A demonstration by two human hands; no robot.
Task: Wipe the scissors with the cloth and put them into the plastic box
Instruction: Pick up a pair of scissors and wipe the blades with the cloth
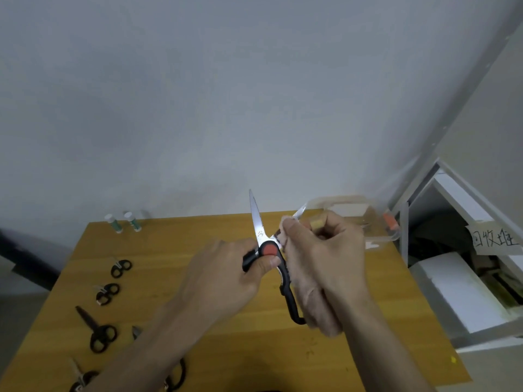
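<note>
The left hand [226, 278] grips one black handle of the scissors [267, 250], thumb pressed just below the red pivot. The blades stand spread apart above the counter [198, 250]; the serrated one points up toward the wall. The right hand [325, 267] pinches the cloth [283, 230] round the other blade. The clear plastic box [368, 219] sits just beyond the right hand, at the counter's far right corner. Bare wood lies between the hands and the far edge. Left of the left hand, near the counter's left edge, lie small black scissors [102, 332]. Right of the right hand, a paper label [493, 239] on the shelf bears handwritten characters, "回收" legible.
</note>
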